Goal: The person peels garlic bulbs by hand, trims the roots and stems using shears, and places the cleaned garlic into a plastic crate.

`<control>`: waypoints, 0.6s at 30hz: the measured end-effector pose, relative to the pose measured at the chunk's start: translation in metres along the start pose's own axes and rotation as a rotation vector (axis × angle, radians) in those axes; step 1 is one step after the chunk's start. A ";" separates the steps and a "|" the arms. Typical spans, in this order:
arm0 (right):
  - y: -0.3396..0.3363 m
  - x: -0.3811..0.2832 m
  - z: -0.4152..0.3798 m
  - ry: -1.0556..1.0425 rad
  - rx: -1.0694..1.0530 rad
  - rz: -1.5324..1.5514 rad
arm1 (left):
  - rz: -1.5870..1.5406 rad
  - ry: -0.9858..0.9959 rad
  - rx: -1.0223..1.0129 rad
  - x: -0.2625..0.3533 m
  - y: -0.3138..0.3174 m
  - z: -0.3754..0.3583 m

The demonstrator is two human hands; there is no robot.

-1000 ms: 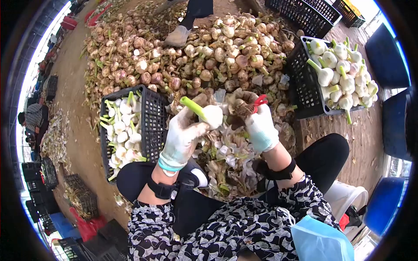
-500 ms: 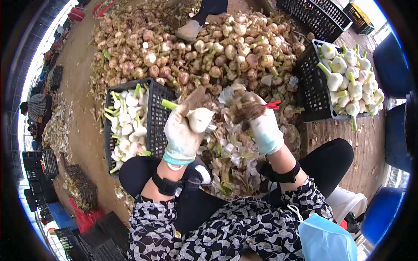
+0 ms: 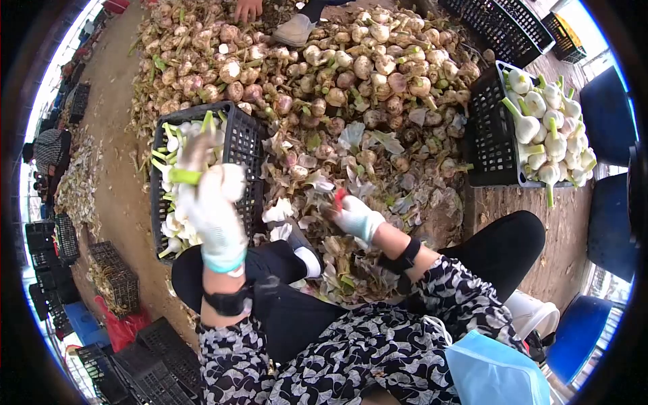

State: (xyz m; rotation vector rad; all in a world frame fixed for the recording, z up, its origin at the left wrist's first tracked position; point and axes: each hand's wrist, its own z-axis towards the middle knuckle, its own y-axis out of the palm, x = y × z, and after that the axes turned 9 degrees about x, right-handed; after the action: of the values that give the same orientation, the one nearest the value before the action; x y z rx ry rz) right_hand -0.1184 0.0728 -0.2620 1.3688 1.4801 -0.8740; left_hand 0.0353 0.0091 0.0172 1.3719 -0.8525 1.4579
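Observation:
My left hand [image 3: 210,210], in a white glove and smeared by motion, is over the near side of the left black crate [image 3: 243,152]. It holds a peeled white garlic bulb [image 3: 233,183] with a green stem. Trimmed garlic bulbs with green stems fill that crate. My right hand [image 3: 359,220], also gloved, is closed low over the loose garlic skins [image 3: 337,260]. A red-tipped tool [image 3: 339,198] sticks out of its grip; its kind and the rest of it are hidden.
A large heap of untrimmed garlic [image 3: 378,67] lies in front. To the right stands a black crate [image 3: 496,145] piled with white bulbs. Another person's hand [image 3: 248,9] and shoe [image 3: 294,31] are at the heap's far edge. Blue barrels [image 3: 582,337] line the right side.
My left hand has moved left with the garlic bulb, from beside the crate to above it. My right hand has come down and left with the red-tipped tool. Another person's hand has appeared.

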 end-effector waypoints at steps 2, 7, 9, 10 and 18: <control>-0.041 0.004 -0.015 0.048 0.086 0.156 | 0.261 0.185 0.140 0.005 -0.018 0.013; -0.045 -0.103 -0.017 0.219 -0.047 0.981 | 0.623 0.358 0.023 -0.016 -0.019 0.015; -0.037 -0.130 -0.015 0.155 -0.179 1.038 | 0.571 0.129 -0.202 -0.017 -0.010 0.010; -0.031 -0.146 -0.018 0.156 -0.186 1.030 | 0.559 -0.016 -0.295 -0.016 -0.004 0.007; -0.027 -0.140 -0.048 -0.483 -0.056 -0.554 | 0.569 0.317 -0.598 -0.022 0.010 -0.013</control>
State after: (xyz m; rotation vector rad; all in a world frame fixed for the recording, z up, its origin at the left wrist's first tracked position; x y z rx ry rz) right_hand -0.1564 0.0661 -0.1161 0.6303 1.4897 -1.3836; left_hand 0.0204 0.0146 -0.0051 0.4502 -1.3913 1.5903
